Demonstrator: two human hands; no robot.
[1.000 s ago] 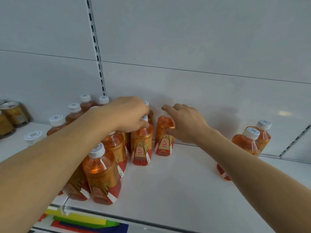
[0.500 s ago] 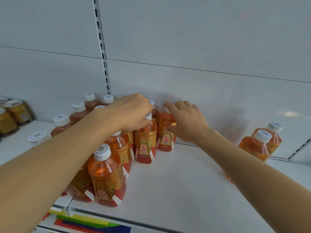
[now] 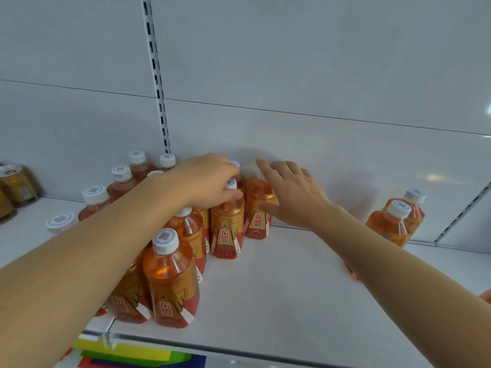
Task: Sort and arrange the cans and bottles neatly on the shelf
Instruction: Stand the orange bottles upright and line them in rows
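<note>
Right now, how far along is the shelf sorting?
Done: a packed group of orange bottles stands upright at left, gold cans beyond them. In hand: the left hand grips the cap of one bottle; the right hand, fingers spread, rests against the rear bottle. Left: two stray bottles at right are not yet grouped.

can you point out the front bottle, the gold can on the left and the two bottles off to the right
front bottle (image 3: 170, 282): head view, on its orange body.
gold can (image 3: 18, 185): head view, on its side wall.
two bottles on the right (image 3: 389, 224): head view, on the nearer one's shoulder.
</note>
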